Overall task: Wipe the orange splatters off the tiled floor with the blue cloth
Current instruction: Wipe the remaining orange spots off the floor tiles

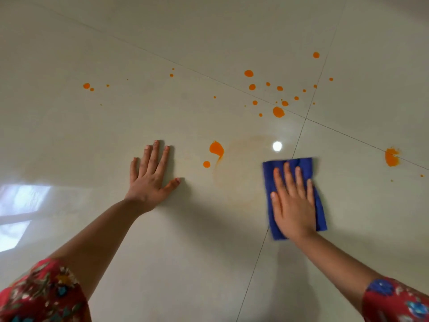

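Wiping looked under way: the right hand pressed straight, slightly spread fingers on the cloth lying on the floor, the left hand braced flat, fingers apart, and next the cloth needed sweeping left over the nearest splatter.

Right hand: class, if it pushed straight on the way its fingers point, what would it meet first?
Likely bare tile, then the big orange splatter beside the grout line; perspective makes this uncertain.
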The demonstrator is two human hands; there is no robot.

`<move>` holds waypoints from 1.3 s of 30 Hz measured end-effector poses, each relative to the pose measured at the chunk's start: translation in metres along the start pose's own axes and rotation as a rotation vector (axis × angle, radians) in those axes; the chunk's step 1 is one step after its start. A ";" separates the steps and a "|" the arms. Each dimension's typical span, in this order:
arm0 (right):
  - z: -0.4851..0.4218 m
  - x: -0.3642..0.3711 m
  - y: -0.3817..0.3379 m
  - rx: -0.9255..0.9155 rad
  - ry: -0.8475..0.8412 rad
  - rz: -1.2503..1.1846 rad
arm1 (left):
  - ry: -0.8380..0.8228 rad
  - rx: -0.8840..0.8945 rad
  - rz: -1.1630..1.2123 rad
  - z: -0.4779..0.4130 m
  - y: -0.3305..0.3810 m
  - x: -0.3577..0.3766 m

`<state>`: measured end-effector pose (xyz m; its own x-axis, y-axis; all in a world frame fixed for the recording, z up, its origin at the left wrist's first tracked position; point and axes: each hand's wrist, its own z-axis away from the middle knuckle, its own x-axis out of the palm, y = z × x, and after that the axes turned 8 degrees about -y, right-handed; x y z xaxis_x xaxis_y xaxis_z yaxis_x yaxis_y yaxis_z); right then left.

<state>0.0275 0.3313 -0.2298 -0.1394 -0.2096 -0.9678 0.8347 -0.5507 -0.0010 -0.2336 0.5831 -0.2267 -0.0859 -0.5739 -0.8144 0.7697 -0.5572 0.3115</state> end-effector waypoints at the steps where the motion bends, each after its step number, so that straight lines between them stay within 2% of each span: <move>1: 0.013 0.003 -0.018 -0.127 -0.001 0.019 | -0.009 0.003 -0.001 0.000 0.000 0.000; 4: 0.027 0.003 -0.074 -0.541 -0.071 0.032 | -0.019 0.007 0.012 0.000 0.000 -0.002; 6: -0.005 -0.006 -0.109 -0.679 -0.073 0.035 | -0.006 0.004 0.048 0.001 0.001 -0.002; 7: -0.031 -0.011 -0.123 -0.692 -0.056 0.035 | 0.010 0.005 0.082 0.002 0.002 -0.002; 9: -0.086 -0.022 -0.139 -0.588 -0.009 0.052 | 0.035 0.011 0.136 0.003 0.001 -0.002; 12: -0.140 -0.032 -0.112 -0.251 0.034 0.027 | 0.073 0.017 0.102 0.003 0.003 0.001; 15: -0.105 -0.023 -0.093 -0.051 0.071 -0.067 | 0.078 0.016 0.082 0.003 0.003 0.001; 17: -0.055 -0.012 -0.110 -0.147 0.055 -0.047 | 0.080 0.013 0.059 0.003 0.003 0.000; 19: -0.039 -0.009 -0.137 -0.393 0.027 -0.047 | 0.079 0.004 0.056 0.002 0.004 0.000; 20: -0.050 -0.013 -0.148 -0.506 0.006 -0.057 | 0.079 -0.003 0.059 0.003 0.004 0.000; 22: -0.096 -0.025 -0.161 -0.585 -0.009 -0.024 | 0.081 -0.012 0.066 0.003 0.004 0.001; 23: -0.119 -0.031 -0.159 -0.541 -0.021 -0.008 | 0.075 -0.008 0.062 0.002 0.004 0.001; 25: -0.149 -0.036 -0.132 -0.308 -0.015 -0.035 | 0.076 0.001 0.054 0.003 0.004 0.001; 27: -0.139 -0.031 -0.105 -0.107 0.050 -0.093 | 0.080 0.008 0.052 0.003 0.004 0.001; 28: -0.121 -0.027 -0.099 -0.066 0.077 -0.097 | 0.082 0.011 0.052 0.003 0.004 0.002; 29: -0.099 -0.023 -0.100 -0.086 0.073 -0.085 | 0.087 0.016 0.058 0.003 0.004 0.002; 31: -0.062 -0.012 -0.119 -0.289 0.052 -0.052 | 0.099 0.026 0.108 0.004 0.003 0.001; 34: -0.092 -0.019 -0.154 -0.617 0.036 0.013 | 0.131 0.051 0.240 0.004 0.000 -0.003; 36: -0.137 -0.031 -0.169 -0.602 0.038 0.034 | 0.152 0.073 0.252 0.006 -0.005 -0.008; 39: -0.172 -0.035 -0.161 -0.289 0.039 -0.062 | 0.230 -0.063 0.161 0.004 -0.038 -0.023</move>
<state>-0.0104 0.5663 -0.2393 -0.1792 -0.1487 -0.9725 0.9432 -0.3070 -0.1268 -0.2633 0.6152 -0.2185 0.1807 -0.4963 -0.8491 0.8002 -0.4278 0.4204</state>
